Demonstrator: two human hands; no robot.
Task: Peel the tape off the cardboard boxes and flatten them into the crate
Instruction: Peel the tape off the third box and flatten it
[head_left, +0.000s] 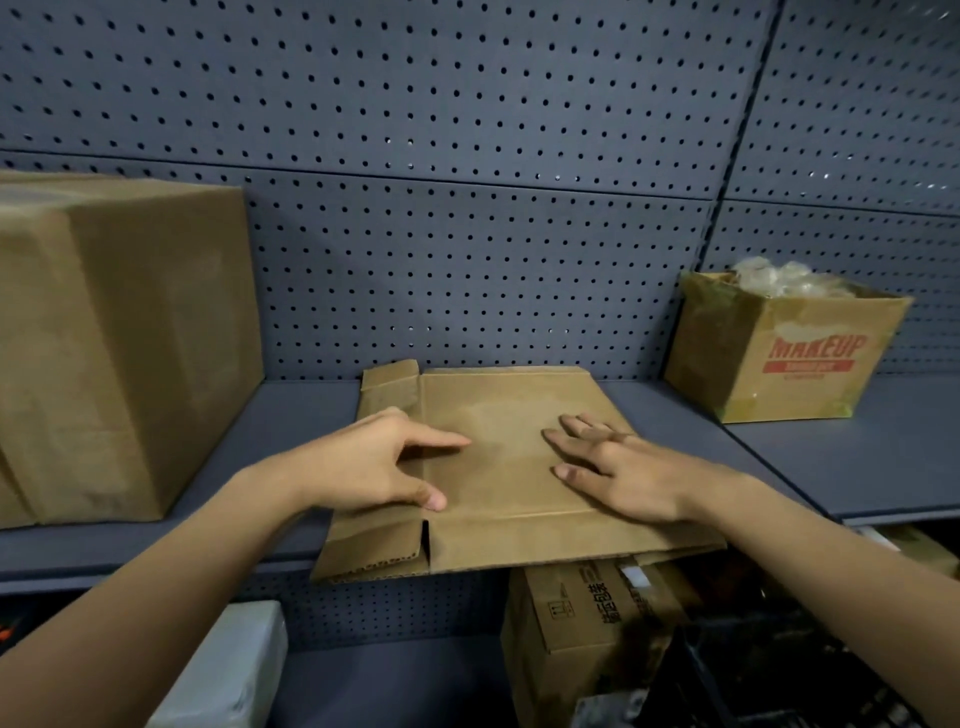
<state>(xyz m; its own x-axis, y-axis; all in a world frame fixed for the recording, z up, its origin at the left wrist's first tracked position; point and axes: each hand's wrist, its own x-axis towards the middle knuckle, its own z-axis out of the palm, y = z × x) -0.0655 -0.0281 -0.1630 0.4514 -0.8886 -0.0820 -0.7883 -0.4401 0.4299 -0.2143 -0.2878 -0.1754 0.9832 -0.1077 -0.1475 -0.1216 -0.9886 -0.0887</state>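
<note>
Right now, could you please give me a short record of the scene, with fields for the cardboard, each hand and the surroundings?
flattened box: lies flat on the grey shelf, front edge overhanging
left hand: rests on its left part, thumb and forefinger spread
right hand: pressed flat on it, fingers straight
large closed box: on the shelf, far left
MAKEUP box: open, on the shelf, right

Flattened box (498, 467): lies on the grey shelf (857, 467), its near edge overhanging.
Left hand (374, 462): on its left part, fingers loosely curved.
Right hand (618, 467): fingers straight, pressing its right part.
Sealed box (119, 343): left.
"MAKEUP" box (779, 358): right, open.
</note>
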